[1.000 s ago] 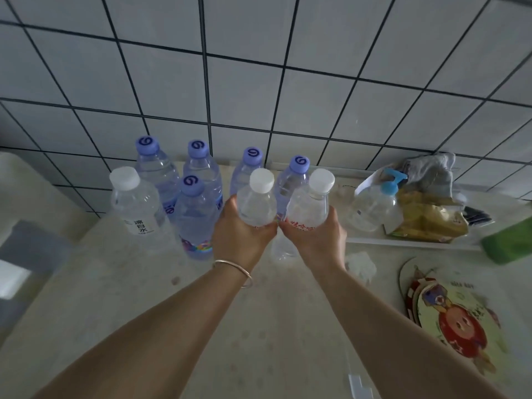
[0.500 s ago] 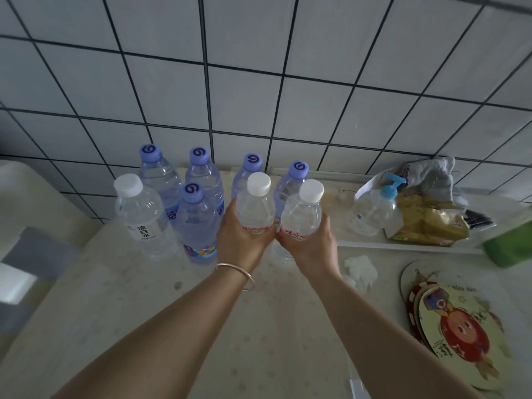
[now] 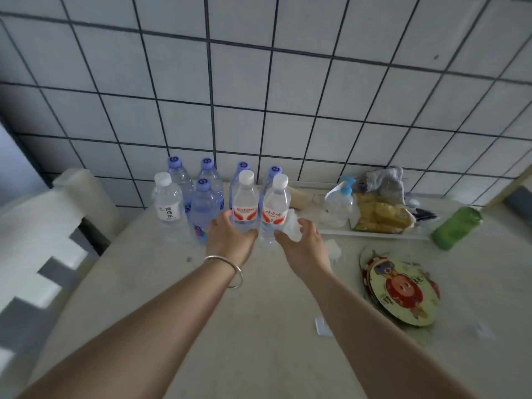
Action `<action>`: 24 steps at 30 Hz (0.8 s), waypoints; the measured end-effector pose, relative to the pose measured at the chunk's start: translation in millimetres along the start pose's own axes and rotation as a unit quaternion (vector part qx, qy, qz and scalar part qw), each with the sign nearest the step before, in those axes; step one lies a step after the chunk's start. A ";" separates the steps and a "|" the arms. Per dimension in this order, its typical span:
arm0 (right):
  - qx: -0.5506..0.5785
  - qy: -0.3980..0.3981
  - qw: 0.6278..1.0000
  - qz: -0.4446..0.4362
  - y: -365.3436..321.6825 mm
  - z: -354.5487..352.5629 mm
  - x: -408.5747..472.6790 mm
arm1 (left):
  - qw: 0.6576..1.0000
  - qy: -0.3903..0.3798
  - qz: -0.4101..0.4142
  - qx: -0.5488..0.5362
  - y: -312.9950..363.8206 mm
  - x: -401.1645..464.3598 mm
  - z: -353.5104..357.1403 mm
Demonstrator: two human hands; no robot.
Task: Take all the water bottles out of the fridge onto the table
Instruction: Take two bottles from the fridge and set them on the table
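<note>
2 bare forearms, no sleeves; thin silver bangle (image 3: pixel 230 267) on left wrist.

Dim, soft daylight — edges warped, left blurred.

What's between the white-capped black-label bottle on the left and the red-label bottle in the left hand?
In the head view, a purple-capped bottle stands between the black-label bottle and the red-label bottle that the left hand holds.

Single head-worn view, looking forward and down across the table (image 3: pixel 259 326) toward the tiled wall (image 3: pixel 259 82) at 12 o'clock; bottles (image 3: pixel 244 203) near.
</note>
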State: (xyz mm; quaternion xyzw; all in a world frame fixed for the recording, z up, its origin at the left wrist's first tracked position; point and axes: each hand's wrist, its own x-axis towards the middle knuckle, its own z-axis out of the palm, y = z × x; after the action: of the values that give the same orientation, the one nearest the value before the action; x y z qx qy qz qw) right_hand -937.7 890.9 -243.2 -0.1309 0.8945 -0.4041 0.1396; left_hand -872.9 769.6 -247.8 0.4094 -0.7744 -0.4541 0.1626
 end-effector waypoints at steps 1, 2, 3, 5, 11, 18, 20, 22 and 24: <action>0.002 0.001 1.000 -0.011 -1.0 -6.8 -15.9 | 1.000 0.002 0.009 -0.001 3.1 -16.6 -7.9; 0.003 0.000 1.000 -0.022 -1.2 -13.7 -32.7 | 1.000 0.004 0.018 -0.003 3.8 -34.0 -15.3; 0.003 -0.001 1.000 -0.030 -0.6 -20.4 -50.0 | 1.000 0.010 0.026 -0.008 4.6 -53.1 -23.1; 0.002 0.000 0.999 -0.047 2.3 -33.4 -86.5 | 0.999 0.026 0.038 -0.022 3.5 -94.1 -38.8; -0.005 -0.011 0.997 -0.078 10.4 -69.3 -200.9 | 0.995 0.075 0.046 -0.049 -1.9 -215.9 -87.1; 0.001 0.000 0.995 -0.099 11.8 -94.0 -318.7 | 0.992 0.084 0.079 -0.047 -9.1 -325.5 -137.4; 0.009 0.013 0.995 -0.100 8.8 -97.5 -352.4 | 0.991 0.080 0.094 -0.047 -12.5 -352.3 -151.1; 0.013 0.028 0.994 -0.107 6.3 -99.3 -388.0 | 0.990 0.069 0.109 -0.047 -17.7 -379.6 -164.4; 0.020 0.039 0.993 -0.109 5.5 -98.7 -425.6 | 0.989 0.054 0.127 -0.046 -26.6 -407.8 -177.9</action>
State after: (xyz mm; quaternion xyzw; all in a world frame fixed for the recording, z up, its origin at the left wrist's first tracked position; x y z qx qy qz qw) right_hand -579.1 1109.9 -123.5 -0.2089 0.8712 -0.4399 0.0622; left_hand -499.5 980.3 -126.0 0.3233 -0.7884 -0.4426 0.2792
